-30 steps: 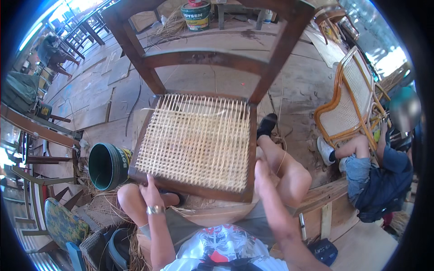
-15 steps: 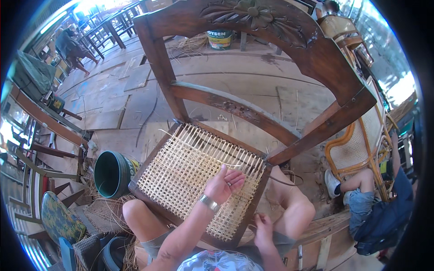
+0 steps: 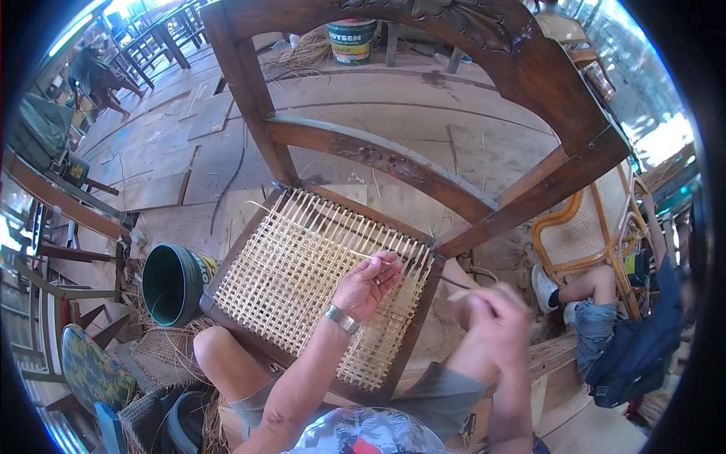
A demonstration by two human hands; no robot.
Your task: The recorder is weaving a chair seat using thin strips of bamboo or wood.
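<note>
A dark wooden chair (image 3: 382,155) with a carved backrest stands before me, its seat frame between my knees. Pale cane weaving (image 3: 291,280) fills most of the seat; toward the backrest, strands run one way with open gaps between them. My left hand (image 3: 368,286), wearing a wristwatch (image 3: 342,318), is palm up over the weaving, thumb and fingers pinched on a thin cane strand (image 3: 344,250) lying across the seat. Right of the seat, my right hand (image 3: 499,321) is raised above my knee, smeared by motion. A dark thin strip (image 3: 454,283) runs from the seat frame toward it.
Left of the seat is a tipped green bucket (image 3: 175,286), with a camouflage-patterned cushion (image 3: 94,369) below it. To the right are a rattan chair (image 3: 578,227) and a seated person's leg (image 3: 586,289). Another bucket (image 3: 351,41) stands behind the chair.
My right hand has risen from beside the front right of the seat to above my right knee. My left hand's fingers have closed from an open palm onto the strand.
</note>
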